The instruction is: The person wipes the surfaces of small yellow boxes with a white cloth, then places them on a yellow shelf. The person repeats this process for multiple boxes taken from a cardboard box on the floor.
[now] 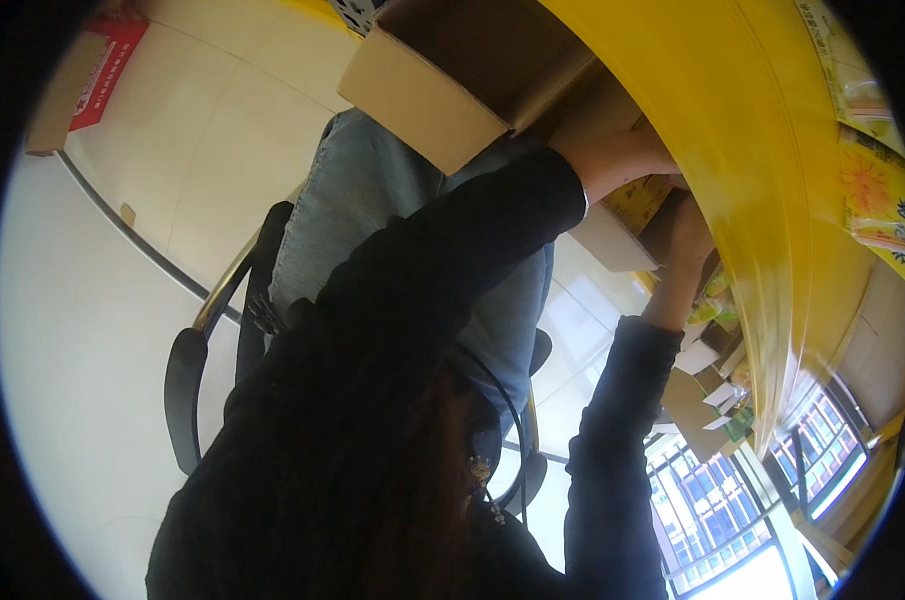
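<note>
My left hand [628, 160] reaches into an open cardboard box [610, 243] at the upper right, under the edge of a yellow table [733, 120]; its fingers are hidden behind that edge. Just below it, my right hand [691, 235] reaches up into the same area, its fingers also out of sight. Yellow printed items [633, 200] show inside the box between my hands. A larger open cardboard box [423, 100] sits above my lap, beside my left forearm. I cannot tell what either hand holds.
Yellow flower-printed packets [873, 190] lie on the table. A red carton [101, 75] is at the upper left on the floor. I sit on a black chair [185, 400]. More cartons [703, 410] and green packets [713, 305] are at the right, near barred windows [703, 500].
</note>
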